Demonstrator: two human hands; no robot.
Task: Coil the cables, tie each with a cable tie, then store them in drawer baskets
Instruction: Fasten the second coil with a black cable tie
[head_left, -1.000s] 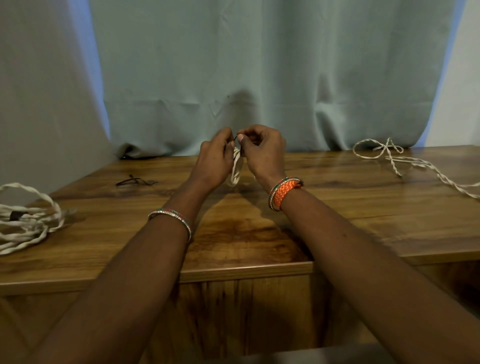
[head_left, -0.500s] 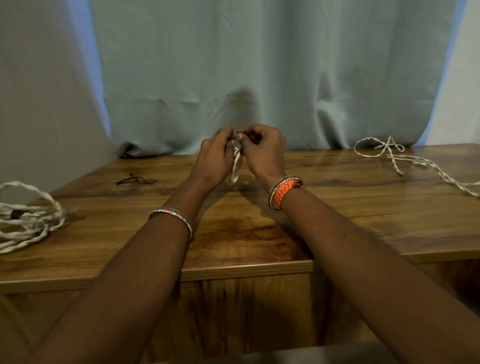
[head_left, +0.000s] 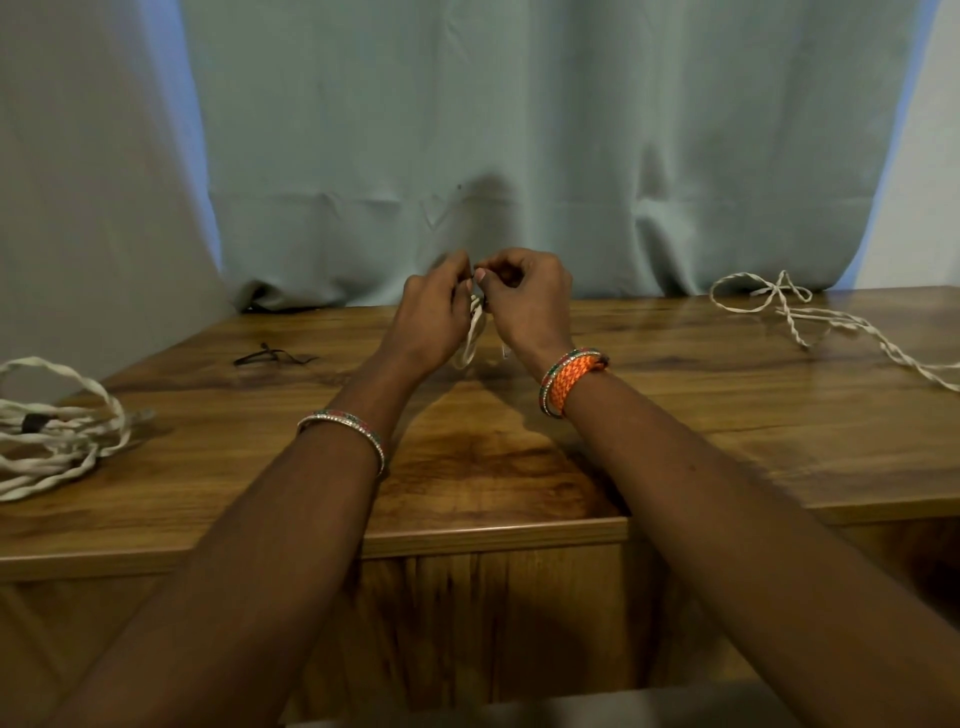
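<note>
Right now a small white coiled cable hangs between the two hands, lifted just above the middle of the wooden bench, its loops dangling below the knuckles. Both hands meet at the top of the coil: the left hand has its fingers curled round the bundle, and the right hand pinches something dark and thin at the same spot, probably a cable tie, though it is too small to make out. The step looks like fastening the tie round the coil. To do it well, the left hand should hold the loops stacked and snug so none slips free, while the right threads and draws the tie firmly but without crushing the twisted strands. A spare black cable tie lies on the bench to the left. At the far left edge rests a bundled twisted cable with a dark band round it, seemingly done. Far right, a loose twisted cable lies uncoiled near the grey-green curtain.
</note>
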